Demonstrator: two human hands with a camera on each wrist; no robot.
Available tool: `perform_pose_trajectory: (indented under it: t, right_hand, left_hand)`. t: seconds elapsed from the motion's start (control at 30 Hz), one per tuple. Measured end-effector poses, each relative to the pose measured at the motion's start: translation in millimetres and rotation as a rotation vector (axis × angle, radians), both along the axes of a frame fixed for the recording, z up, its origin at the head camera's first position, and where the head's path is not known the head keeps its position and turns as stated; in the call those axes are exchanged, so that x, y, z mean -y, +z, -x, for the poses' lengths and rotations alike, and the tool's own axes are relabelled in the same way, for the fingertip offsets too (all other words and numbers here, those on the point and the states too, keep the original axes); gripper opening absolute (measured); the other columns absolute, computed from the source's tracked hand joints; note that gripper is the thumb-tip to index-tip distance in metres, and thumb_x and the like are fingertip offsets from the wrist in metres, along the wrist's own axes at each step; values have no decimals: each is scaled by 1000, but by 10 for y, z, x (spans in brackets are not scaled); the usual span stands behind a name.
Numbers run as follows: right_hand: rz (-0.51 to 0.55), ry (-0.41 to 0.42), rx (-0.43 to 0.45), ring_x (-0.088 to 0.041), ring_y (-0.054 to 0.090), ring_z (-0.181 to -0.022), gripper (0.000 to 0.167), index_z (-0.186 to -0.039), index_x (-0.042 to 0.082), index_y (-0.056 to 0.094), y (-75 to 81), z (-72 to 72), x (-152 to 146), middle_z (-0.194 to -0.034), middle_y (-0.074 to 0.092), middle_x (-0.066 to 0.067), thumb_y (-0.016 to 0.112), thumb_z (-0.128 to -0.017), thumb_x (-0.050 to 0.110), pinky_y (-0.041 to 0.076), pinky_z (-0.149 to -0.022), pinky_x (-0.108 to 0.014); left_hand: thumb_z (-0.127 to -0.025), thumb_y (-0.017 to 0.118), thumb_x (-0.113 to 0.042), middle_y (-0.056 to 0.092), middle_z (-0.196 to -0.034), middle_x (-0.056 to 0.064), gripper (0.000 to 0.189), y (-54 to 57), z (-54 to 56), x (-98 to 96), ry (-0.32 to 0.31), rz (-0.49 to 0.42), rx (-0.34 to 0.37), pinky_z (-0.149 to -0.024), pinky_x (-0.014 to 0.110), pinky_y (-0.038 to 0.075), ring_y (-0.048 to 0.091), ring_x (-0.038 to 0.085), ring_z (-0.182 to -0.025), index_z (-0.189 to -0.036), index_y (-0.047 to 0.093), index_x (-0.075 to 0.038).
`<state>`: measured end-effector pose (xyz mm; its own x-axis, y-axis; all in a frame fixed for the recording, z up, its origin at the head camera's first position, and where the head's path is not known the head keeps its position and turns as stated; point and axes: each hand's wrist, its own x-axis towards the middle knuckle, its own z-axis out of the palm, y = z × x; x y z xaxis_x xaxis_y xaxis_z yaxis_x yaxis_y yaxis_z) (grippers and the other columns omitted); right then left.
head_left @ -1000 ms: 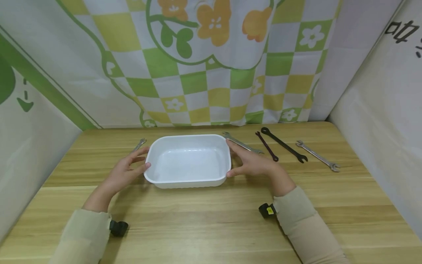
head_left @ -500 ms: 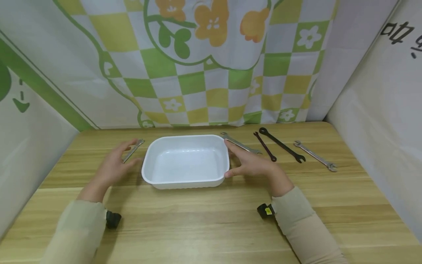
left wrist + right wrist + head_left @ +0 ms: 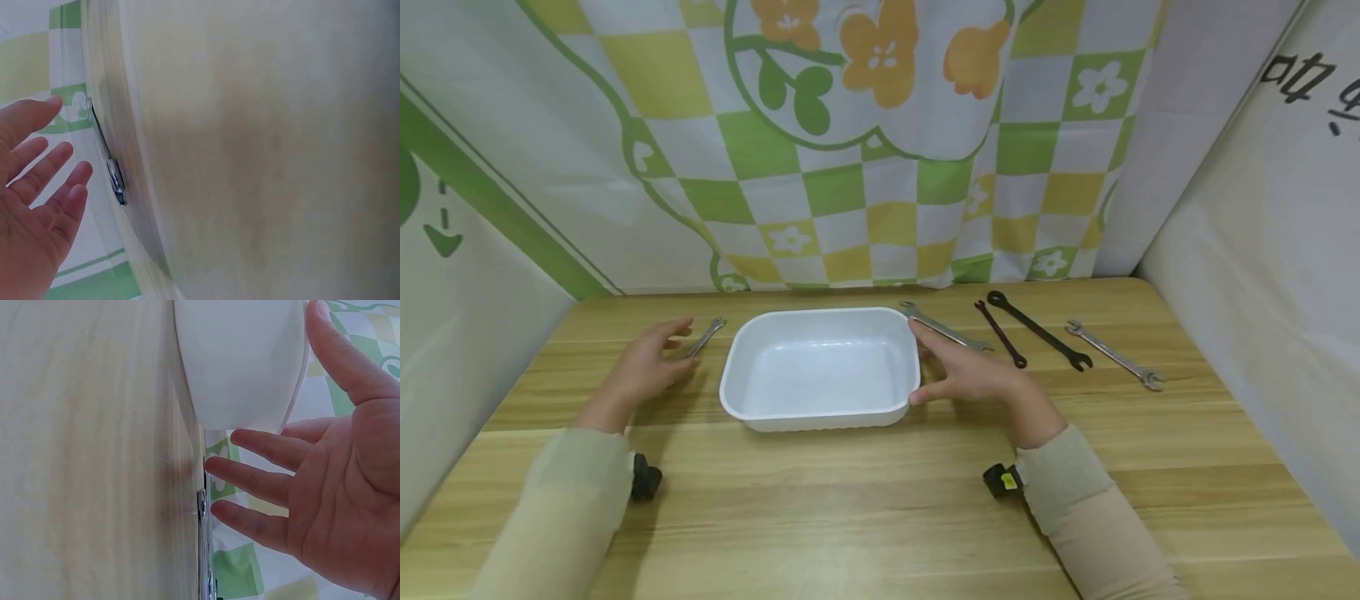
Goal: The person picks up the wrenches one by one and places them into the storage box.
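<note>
A white rectangular tray (image 3: 820, 379) sits on the wooden table with nothing inside it. At its right end, my right hand (image 3: 973, 371) spans the side with thumb and index finger spread toward the two corners. The right wrist view has the thumb (image 3: 350, 356) at the tray's rim and the other fingers extended, loose. My left hand (image 3: 646, 362) is off the tray, to its left, beside a small silver wrench (image 3: 706, 337). In the left wrist view, spread fingers (image 3: 53, 165) face that wrench (image 3: 106, 153) with no visible grip on it.
Right of the tray lie a silver open-end wrench (image 3: 951, 331) partly behind my right hand, a small dark red wrench (image 3: 1002, 335), a black wrench (image 3: 1041, 332) and another silver wrench (image 3: 1114, 356). A checked cloth (image 3: 838, 187) hangs behind the table (image 3: 827, 517).
My left hand has left the tray's left edge and moved left, over to the small silver wrench. My right hand and the tray have stayed in place.
</note>
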<state>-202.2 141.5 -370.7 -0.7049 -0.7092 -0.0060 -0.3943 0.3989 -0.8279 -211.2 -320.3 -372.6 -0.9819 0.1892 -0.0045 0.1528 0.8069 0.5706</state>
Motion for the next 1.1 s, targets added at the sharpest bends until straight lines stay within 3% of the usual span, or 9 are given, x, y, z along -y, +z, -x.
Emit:
perform_pose_trajectory:
  t: [0.2,0.37,0.53,0.7,0.9,1.1]
  right_hand:
    - [-13,-6,-3,-25,17,-153,116,-161,10,0,22,-15,2,-167,13,-8,82,-80,25,16,-124,-47]
    - [-3,-4,-1,-25,19,-153,116,-161,10,1,23,-19,1,-166,16,-8,83,-80,24,16,-123,-48]
    - [-16,-12,-6,-24,10,-155,116,-161,11,1,30,-31,1,-168,10,-7,82,-80,27,13,-124,-48]
    - [-12,1,-14,-23,5,-155,116,-161,11,-1,33,-24,13,-169,6,-5,81,-81,28,11,-124,-49]
    - [-17,-6,-8,-22,4,-156,116,-161,13,0,16,-15,5,-169,5,-4,82,-80,27,11,-124,-48]
    - [-10,-8,-9,-22,6,-155,115,-161,13,0,10,-22,-3,-168,8,-5,82,-81,27,12,-124,-48]
  left_hand:
    - [-93,66,-10,42,-141,39,69,-5,56,52,-6,45,44,-93,61,48,47,58,-124,-147,31,13]
    - [-92,68,-11,43,-140,40,69,-20,67,94,-16,62,76,-97,61,46,49,56,-124,-145,32,16]
    - [-91,68,-6,49,-135,39,65,-57,70,164,-35,89,66,-96,61,46,55,55,-117,-142,36,18]
    - [-88,66,0,57,-125,38,51,-67,40,235,-67,123,54,-91,62,47,58,52,-108,-133,48,18]
    - [-81,64,6,65,-111,31,42,-66,26,289,-93,144,34,-80,47,48,59,36,-93,-123,61,14]
    - [-82,66,4,66,-109,30,36,-70,7,324,-98,132,37,-79,42,48,62,37,-95,-118,65,10]
